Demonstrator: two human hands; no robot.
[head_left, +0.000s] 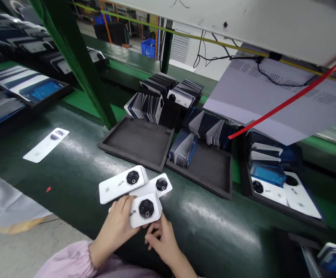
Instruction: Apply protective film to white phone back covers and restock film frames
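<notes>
My left hand [117,220] is wrapped round a small stack of white phone back panels [137,221], each with a dark octagonal camera window. At the right lower corner of that stack, my right hand [162,235] touches the edge with its fingers curled; whether it grips a panel is hard to make out. Just beyond lies another pile of white panels [114,187] on the dark green table [89,154]. A further white panel [153,187] sticks out between the pile and the held stack. One lone white panel [42,148] rests farther left.
Black foam trays [135,141] hold fanned panels [183,148] at the centre back. Another tray [286,208] stands at the right. A green post [78,65] slants down at the left. A red strip [289,96] hangs across the upper right. Someone's pale sleeve [8,200] is at the left edge.
</notes>
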